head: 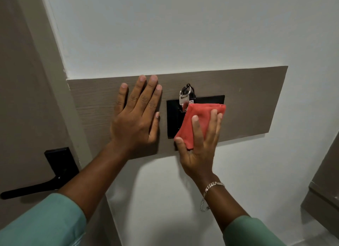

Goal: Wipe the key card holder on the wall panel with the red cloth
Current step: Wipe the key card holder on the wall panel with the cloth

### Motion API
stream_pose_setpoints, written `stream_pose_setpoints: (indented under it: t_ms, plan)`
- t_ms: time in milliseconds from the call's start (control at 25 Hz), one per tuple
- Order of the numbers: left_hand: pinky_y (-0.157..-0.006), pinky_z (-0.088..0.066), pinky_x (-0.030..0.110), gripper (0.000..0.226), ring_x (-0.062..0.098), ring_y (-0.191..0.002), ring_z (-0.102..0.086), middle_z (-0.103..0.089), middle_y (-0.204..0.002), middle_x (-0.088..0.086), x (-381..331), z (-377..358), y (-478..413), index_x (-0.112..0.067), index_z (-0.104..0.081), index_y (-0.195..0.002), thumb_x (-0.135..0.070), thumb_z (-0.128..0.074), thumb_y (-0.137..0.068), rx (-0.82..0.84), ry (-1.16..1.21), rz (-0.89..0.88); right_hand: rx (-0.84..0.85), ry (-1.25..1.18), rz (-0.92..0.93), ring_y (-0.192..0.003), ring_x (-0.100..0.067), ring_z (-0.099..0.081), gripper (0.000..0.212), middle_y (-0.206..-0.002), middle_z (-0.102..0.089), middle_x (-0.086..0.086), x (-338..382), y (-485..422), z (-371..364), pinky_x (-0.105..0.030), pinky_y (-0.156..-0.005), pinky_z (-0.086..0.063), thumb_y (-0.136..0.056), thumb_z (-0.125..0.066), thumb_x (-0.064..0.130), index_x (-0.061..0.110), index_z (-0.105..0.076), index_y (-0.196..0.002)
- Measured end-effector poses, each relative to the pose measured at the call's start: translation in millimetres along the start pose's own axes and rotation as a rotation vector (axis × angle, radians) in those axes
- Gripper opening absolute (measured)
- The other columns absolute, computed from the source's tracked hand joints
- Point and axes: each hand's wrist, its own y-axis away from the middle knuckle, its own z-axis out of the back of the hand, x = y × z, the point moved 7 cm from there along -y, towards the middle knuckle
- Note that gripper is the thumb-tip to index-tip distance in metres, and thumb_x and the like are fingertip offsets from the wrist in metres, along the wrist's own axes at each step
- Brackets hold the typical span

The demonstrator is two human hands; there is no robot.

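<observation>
A black key card holder (pixel 172 115) is set in a taupe wood-grain wall panel (pixel 253 102). A silver key on a ring (pixel 184 97) hangs from its top. My right hand (pixel 197 150) presses a folded red cloth (pixel 200 121) flat against the holder's right and lower part, hiding most of it. My left hand (pixel 136 113) lies flat on the panel just left of the holder, fingers spread and pointing up, holding nothing.
A door with a black lever handle (pixel 55 174) stands at the left, next to the panel. White wall (pixel 165 25) surrounds the panel. A taupe cabinet edge (pixel 324 187) shows at the lower right.
</observation>
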Motion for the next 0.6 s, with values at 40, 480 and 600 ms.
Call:
stream_pose_setpoints:
  t_ms: [40, 480, 600]
  plan:
    - [-0.12, -0.017, 0.055, 0.061, 0.032, -0.148, -0.027, -0.033, -0.158, 0.015, -0.2, 0.3, 0.2, -0.006, -0.036, -0.15, -0.03, -0.044, -0.095, 0.001, -0.009, 0.001, -0.007, -0.017, -0.022, -0.157, -0.035, 0.002, 0.07, -0.166, -0.006, -0.014, -5.7, 2.2, 1.6, -0.068, -0.121, -0.021, -0.097, -0.044, 0.059, 0.044, -0.007, -0.155]
    - [-0.121, -0.016, 0.054, 0.061, 0.031, -0.149, -0.027, -0.031, -0.159, 0.013, -1.0, -1.2, 0.5, -0.006, -0.035, -0.15, -0.03, -0.044, -0.095, -0.004, -0.026, -0.002, -0.178, -0.158, -0.232, -0.158, -0.035, -0.007, 0.067, -0.167, -0.014, -0.016, -16.6, -16.3, 1.0, -0.067, -0.12, -0.021, -0.097, -0.046, 0.058, 0.028, -0.027, -0.153]
    - [-0.121, -0.017, 0.055, 0.06, 0.032, -0.149, -0.027, -0.033, -0.158, 0.015, 0.3, -1.3, 0.8, -0.006, -0.035, -0.15, -0.03, -0.043, -0.095, 0.002, -0.025, -0.002, -0.118, -0.051, -0.099, -0.156, -0.04, -0.01, 0.068, -0.163, -0.018, -0.022, -7.7, -14.3, -0.2, -0.066, -0.121, -0.02, -0.096, -0.045, 0.06, 0.018, -0.033, -0.148]
